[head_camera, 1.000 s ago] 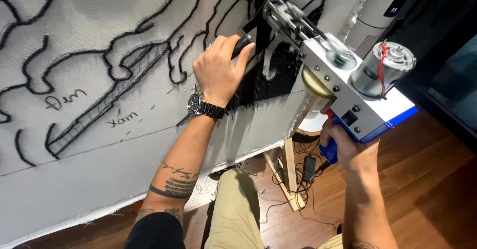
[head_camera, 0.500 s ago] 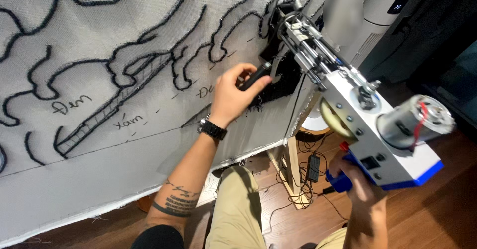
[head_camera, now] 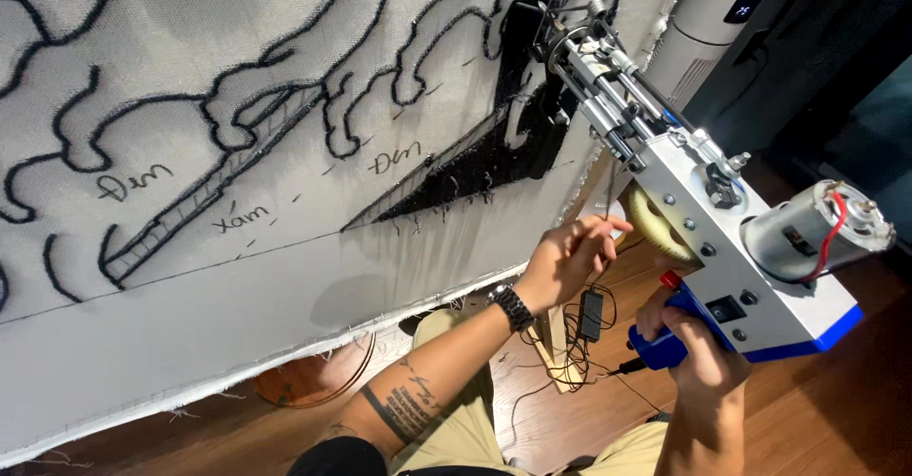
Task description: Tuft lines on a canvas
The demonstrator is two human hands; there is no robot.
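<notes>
The right hand [head_camera: 698, 343] grips the tufting gun [head_camera: 722, 238] handle; at nine o'clock, the left hand [head_camera: 565, 257] pinches yarn [head_camera: 608, 238].

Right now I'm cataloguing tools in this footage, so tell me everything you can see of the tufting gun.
The tufting gun has a white metal body edged in blue, a blue handle, a silver motor with a red wire at the rear, a yellowish gear, and slim steel rods running to its needle end. It tilts up-left, tip against the black tufted patch. The right hand grips the handle; the left hand sits just beside the body.
</notes>
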